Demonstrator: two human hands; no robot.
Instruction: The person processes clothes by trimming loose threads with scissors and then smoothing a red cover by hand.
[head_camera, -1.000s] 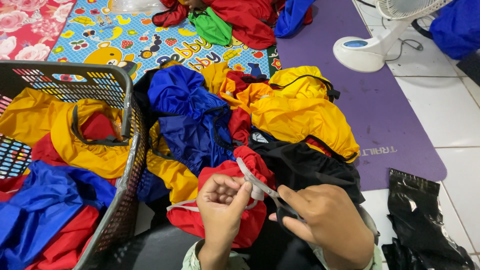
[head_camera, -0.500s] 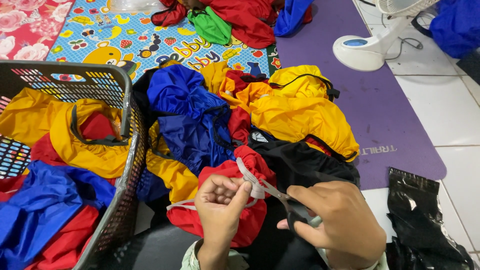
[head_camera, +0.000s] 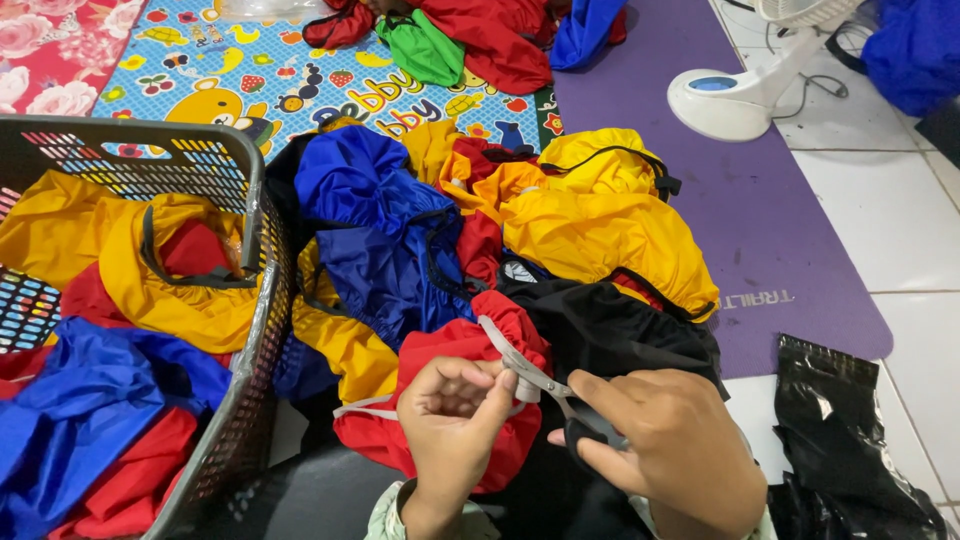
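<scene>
The left hand (head_camera: 455, 420) pinches a white strip (head_camera: 527, 388) on a red garment (head_camera: 440, 390). The right hand (head_camera: 670, 450) grips scissors (head_camera: 545, 385), blades parted around the strip.

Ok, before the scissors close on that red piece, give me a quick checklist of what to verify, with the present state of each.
1. Left hand pinches the pale strip at the red gathered fabric piece: ok.
2. Right hand has the grey-bladed metal scissors by the dark handles: ok.
3. Blades open around the strip: cannot tell, the left fingers hide the crossing point.
4. Left fingertips away from the blades: not ok, they touch or nearly touch them.
5. Black fabric piece away from the blades: cannot tell, it lies right beside the scissors.
6. Grey plastic laundry basket out of the way: ok, it stands off to the left.
</scene>
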